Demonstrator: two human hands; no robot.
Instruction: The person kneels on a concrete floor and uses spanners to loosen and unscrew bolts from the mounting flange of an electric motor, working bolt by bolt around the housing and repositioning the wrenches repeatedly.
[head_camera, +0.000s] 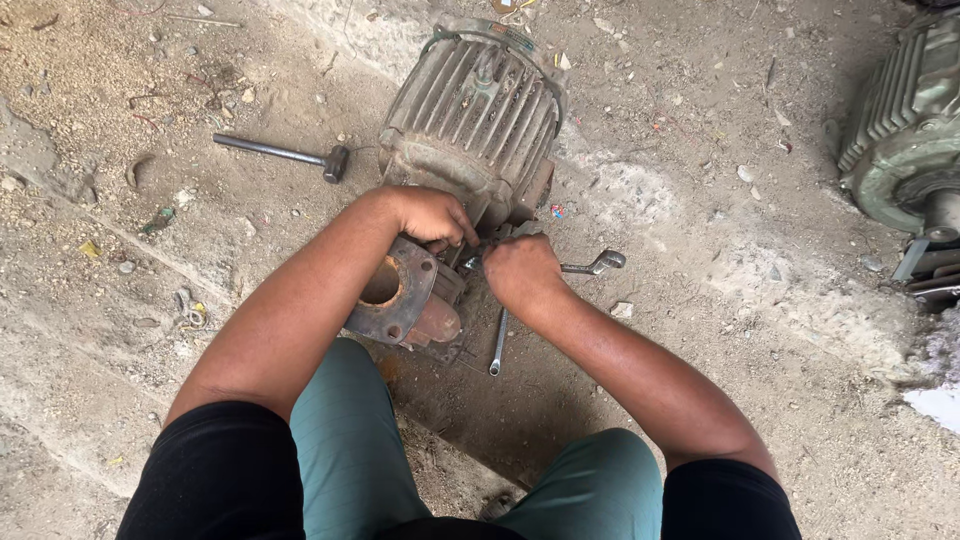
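Two motors lie on the dusty concrete floor (700, 330). The bigger share of the view goes to the ribbed grey-green motor (478, 115) in the middle, lying on its side with its fins toward the top of the picture. Bolted to its near end is a rusty round flange (392, 290) with an open hole in the middle; the hole looks hollow and dark, and nothing can be seen inside it. A second motor (900, 120), also ribbed and greenish, sits at the right edge, well apart from the first and partly cut off by the frame.

Both arms reach down from the person's knees to the joint between motor body and flange. The left hand (432, 215) is curled, fingers pressed on the motor's edge just above the flange; what it pinches is hidden by the fingers. The right hand (522, 272) is closed in a fist around the handle of a wrench (598, 264), whose ringed end sticks out to the right of the knuckles.

A longer, slim spanner (497, 345) lies on the floor just below the right hand, beside the flange. A hammer (285, 153) with a dark metal handle lies to the left of the motor, its head near the housing but not touching it. Small stones and scraps are scattered about the floor.
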